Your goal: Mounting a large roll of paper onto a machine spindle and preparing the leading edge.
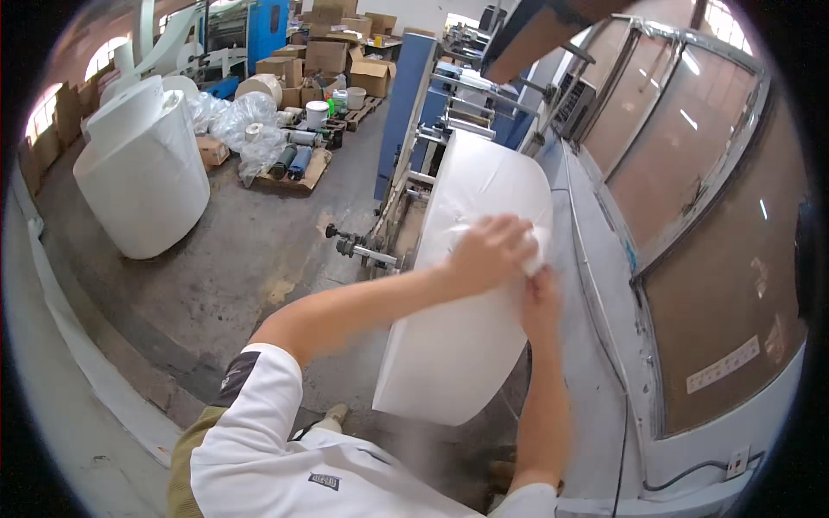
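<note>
In front of me a large white roll sits at the end of a machine. Its thin white sheet, possibly paper or film, runs up toward the machine's rollers. My left hand reaches across the roll, its fingers closed on a crumpled bit of the sheet near the right edge. Just below it, close to that same edge, my right hand is closed with fingers pinched at the sheet. Both hands are somewhat blurred, and the exact grip of the right fingertips is hard to see.
The machine frame has a protruding shaft left of the roll. On the right runs a wall with framed brown panels and a cable. Another big white roll stands at left. Cardboard boxes and plastic-wrapped goods lie farther back.
</note>
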A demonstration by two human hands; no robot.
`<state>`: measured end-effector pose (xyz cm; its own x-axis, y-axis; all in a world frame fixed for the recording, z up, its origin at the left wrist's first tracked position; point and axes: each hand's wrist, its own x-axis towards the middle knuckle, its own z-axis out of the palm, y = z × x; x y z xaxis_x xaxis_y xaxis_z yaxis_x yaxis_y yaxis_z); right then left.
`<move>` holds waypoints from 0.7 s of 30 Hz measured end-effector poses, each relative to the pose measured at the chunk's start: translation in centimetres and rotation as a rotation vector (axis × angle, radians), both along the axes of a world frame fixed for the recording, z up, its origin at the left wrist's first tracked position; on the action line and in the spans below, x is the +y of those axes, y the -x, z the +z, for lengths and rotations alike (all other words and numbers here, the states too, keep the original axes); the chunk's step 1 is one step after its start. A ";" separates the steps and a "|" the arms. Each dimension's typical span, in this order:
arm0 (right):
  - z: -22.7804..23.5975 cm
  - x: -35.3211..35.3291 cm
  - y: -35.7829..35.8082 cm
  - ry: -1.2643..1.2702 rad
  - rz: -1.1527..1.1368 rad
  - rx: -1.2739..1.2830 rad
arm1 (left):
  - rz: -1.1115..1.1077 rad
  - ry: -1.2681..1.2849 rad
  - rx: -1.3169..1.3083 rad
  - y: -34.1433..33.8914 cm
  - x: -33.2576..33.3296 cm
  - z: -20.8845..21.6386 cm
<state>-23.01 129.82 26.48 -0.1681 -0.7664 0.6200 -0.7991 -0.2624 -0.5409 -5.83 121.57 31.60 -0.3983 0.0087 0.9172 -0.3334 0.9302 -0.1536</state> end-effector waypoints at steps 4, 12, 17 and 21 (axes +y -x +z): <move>2.2 1.5 1.6 -0.167 0.207 -1.212 | 0.009 0.143 -0.191 -0.2 4.6 -3.1; 1.7 2.8 -2.3 0.212 -0.120 -0.136 | -0.223 -0.644 -0.044 -3.1 4.4 -6.7; -0.2 5.6 -6.4 0.175 0.237 0.596 | -0.522 -1.605 0.262 -4.8 0.8 -5.5; -3.6 5.7 -2.1 0.095 0.217 0.182 | -0.231 -0.763 0.031 -3.5 1.7 -6.1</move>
